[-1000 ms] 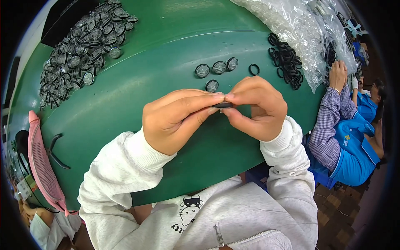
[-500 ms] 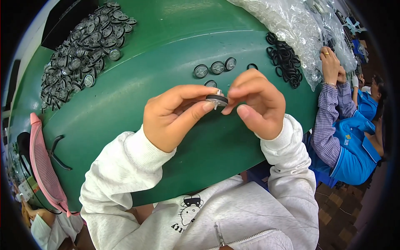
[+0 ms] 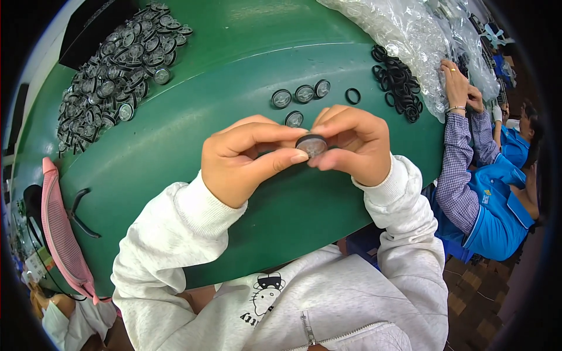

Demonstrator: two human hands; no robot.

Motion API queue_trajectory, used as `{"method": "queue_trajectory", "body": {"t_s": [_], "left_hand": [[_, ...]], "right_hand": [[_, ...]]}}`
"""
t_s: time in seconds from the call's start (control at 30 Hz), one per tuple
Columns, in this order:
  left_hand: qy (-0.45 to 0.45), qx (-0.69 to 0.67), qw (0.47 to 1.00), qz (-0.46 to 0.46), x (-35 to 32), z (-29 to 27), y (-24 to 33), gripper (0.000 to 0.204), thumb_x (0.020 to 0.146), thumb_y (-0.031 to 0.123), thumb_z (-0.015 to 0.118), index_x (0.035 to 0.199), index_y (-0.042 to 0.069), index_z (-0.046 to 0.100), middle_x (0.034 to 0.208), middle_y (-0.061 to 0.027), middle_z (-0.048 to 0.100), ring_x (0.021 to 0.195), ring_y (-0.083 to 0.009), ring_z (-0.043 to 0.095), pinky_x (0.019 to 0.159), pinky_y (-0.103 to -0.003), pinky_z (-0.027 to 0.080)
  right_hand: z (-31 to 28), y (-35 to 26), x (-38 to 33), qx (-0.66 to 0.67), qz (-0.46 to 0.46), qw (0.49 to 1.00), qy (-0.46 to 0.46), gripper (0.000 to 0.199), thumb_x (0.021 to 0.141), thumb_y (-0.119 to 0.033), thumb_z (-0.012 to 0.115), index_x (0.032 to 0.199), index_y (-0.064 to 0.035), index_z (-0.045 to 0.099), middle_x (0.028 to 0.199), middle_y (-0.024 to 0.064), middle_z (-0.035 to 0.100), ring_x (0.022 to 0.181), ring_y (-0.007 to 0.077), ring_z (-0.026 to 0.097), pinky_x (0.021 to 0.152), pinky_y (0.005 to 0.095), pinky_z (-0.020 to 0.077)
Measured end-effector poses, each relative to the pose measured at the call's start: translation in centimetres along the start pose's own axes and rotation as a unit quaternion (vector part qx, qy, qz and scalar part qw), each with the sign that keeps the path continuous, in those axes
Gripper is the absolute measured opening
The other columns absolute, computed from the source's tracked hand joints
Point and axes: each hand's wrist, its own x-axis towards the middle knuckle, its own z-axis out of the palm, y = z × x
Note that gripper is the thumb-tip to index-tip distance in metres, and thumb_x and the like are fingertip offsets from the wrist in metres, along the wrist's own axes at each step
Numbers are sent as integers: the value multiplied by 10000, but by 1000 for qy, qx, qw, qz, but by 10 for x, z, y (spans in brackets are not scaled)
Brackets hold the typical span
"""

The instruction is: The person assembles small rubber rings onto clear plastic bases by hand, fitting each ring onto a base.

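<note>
Between my two hands is a small clear plastic wheel (image 3: 312, 147) with a black rubber ring round its rim, tilted with one face toward me. My left hand (image 3: 249, 155) pinches it from the left with thumb and fingertips. From the right, my right hand (image 3: 357, 143) grips its edge the same way. Just beyond my fingers, one ringed wheel (image 3: 294, 119) lies on the green table (image 3: 234, 99). A short row of similar wheels (image 3: 304, 93) sits farther back, with a loose black ring (image 3: 352, 96) to its right.
A big heap of ringed clear wheels (image 3: 126, 58) lies far left. Black rings (image 3: 401, 85) are piled at right beside a clear plastic bag (image 3: 404, 35). At left are a pink mesh pouch (image 3: 64, 228) and black-handled pliers (image 3: 79, 213). A co-worker's hands (image 3: 459, 88) are near the bag.
My right hand has come left and closed on the wheel, which has turned from edge-on to show its face. The co-worker's hands have shifted slightly by the bag.
</note>
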Motion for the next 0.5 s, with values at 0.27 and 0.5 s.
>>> {"method": "queue_trajectory", "body": {"t_s": [0.27,0.5], "left_hand": [[-103,82,985,108,4,-4,1,315,659,-111,701,945,0,629,823,-107,604,735,-187,592,681,-256,490],[-91,77,986,113,1,0,-5,377,659,-97,710,1005,10,608,867,-101,591,700,-173,577,643,-249,479]], "right_hand": [[-8,3,-2,177,81,979,-54,223,723,91,676,923,12,619,878,138,625,711,191,615,627,247,537],[-7,-6,0,250,166,953,-43,205,762,23,668,954,23,597,881,162,632,709,215,627,600,278,558]]}}
